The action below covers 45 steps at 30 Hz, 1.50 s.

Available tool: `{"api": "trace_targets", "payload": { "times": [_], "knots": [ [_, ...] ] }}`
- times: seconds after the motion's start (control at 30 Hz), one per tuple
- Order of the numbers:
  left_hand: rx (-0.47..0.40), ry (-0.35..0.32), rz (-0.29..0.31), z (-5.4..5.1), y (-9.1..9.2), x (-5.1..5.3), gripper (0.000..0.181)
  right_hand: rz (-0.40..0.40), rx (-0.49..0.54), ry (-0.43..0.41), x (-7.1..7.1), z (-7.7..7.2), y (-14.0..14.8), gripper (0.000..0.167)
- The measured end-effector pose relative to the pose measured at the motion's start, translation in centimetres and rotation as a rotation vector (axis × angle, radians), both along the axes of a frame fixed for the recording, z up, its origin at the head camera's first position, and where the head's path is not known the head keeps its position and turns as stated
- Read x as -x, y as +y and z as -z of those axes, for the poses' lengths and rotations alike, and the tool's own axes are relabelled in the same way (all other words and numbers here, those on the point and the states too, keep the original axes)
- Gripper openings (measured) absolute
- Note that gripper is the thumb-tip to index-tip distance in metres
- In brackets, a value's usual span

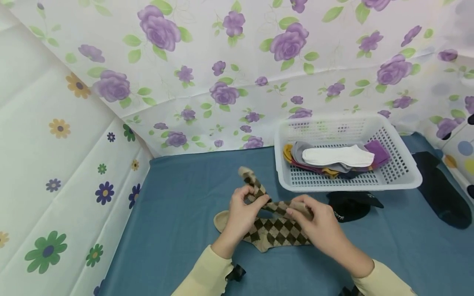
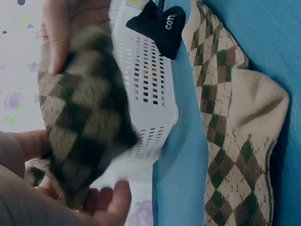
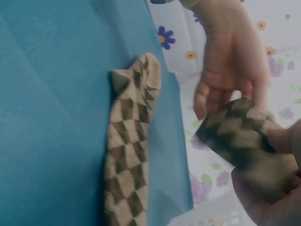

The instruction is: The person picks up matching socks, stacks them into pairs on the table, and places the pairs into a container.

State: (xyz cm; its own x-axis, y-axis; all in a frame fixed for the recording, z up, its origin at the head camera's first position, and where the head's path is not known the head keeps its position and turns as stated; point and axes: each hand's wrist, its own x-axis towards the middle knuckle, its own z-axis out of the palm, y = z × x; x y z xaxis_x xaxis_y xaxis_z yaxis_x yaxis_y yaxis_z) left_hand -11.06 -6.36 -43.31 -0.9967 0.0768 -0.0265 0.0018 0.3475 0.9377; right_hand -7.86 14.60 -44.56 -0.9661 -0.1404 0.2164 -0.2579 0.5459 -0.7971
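Above the blue cloth, both hands hold a brown and beige argyle sock, raised off the surface. My left hand pinches it between thumb and fingers, with the sock's beige tip sticking up past the fingers. At the other end, my right hand grips the sock, its thumb and fingers seen around it in the right wrist view. The raised sock looks blurred in the left wrist view. A matching argyle sock lies flat below the hands, its toe pointing left.
A white plastic basket stands at the back right, with a white sock on top of several coloured ones. Before it lies a black cloth item with white lettering. Farther right is a black sock. Floral sheets hang behind and left.
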Motion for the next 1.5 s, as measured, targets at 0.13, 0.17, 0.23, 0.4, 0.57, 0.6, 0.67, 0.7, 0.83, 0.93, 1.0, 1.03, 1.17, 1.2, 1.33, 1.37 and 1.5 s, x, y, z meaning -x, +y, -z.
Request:
{"api": "trace_targets", "payload": {
  "times": [0.13,0.17,0.23,0.4,0.57,0.6,0.67,0.7,0.83,0.93,1.0,1.03,1.17,1.2,1.33,1.37,1.5],
  "knots": [
    [0.048,-0.029,-0.023,0.3,0.1,-0.1,0.032,0.018,0.043,0.085,0.6,-1.1,0.6,0.015],
    [0.049,-0.040,-0.026,0.4,0.2,-0.1,0.032,0.014,0.040,0.118,0.7,-1.4,0.7,0.016],
    [0.048,-0.053,-0.029,0.4,0.3,-0.2,0.035,0.002,0.026,0.176,0.9,-1.8,0.8,0.018],
    [-0.018,-0.065,-0.077,-0.2,0.7,-0.6,0.048,-0.041,0.015,0.258,1.2,-2.5,0.9,0.026],
    [0.001,0.092,-0.042,0.1,0.7,-0.8,0.060,-0.076,0.009,0.309,1.4,-3.5,0.6,0.032],
    [0.035,0.131,0.004,0.0,0.8,-0.9,0.066,-0.080,0.002,0.325,1.4,-3.7,0.5,0.033],
    [0.131,0.227,0.116,-0.3,1.0,-0.8,0.078,-0.090,-0.011,0.359,1.6,-4.1,0.5,0.032],
    [0.172,0.264,0.171,-0.5,1.1,-0.7,0.082,-0.093,-0.019,0.374,1.7,-4.3,0.5,0.031],
    [0.249,0.412,0.344,-0.7,1.3,0.2,0.063,-0.118,-0.048,0.399,1.6,-5.1,0.5,0.032],
    [0.212,0.424,0.401,-0.6,0.9,1.0,0.029,-0.144,-0.046,0.403,1.5,-5.6,0.5,0.033],
    [0.183,0.392,0.402,-0.5,0.4,1.4,0.013,-0.152,-0.025,0.422,1.4,-5.9,0.7,0.034],
    [0.173,0.370,0.394,-0.5,0.1,1.6,0.009,-0.142,-0.018,0.441,1.3,-6.0,0.8,0.034],
    [0.169,0.322,0.355,-0.7,-1.3,2.2,0.006,-0.067,0.049,0.524,1.6,-6.4,1.7,0.034],
    [0.177,0.319,0.348,-0.8,-1.6,2.3,0.006,-0.043,0.068,0.543,1.7,-6.6,2.0,0.033],
    [0.200,0.306,0.341,-0.9,-3.0,2.6,0.009,0.039,0.123,0.585,1.9,-7.3,3.0,0.027],
    [0.197,0.296,0.341,-0.9,-3.4,2.7,0.009,0.055,0.125,0.588,1.9,-7.5,3.2,0.025],
    [0.171,0.242,0.324,-0.8,-4.3,2.6,0.008,0.111,0.124,0.566,1.6,-8.6,3.4,0.020]
  ]
}}
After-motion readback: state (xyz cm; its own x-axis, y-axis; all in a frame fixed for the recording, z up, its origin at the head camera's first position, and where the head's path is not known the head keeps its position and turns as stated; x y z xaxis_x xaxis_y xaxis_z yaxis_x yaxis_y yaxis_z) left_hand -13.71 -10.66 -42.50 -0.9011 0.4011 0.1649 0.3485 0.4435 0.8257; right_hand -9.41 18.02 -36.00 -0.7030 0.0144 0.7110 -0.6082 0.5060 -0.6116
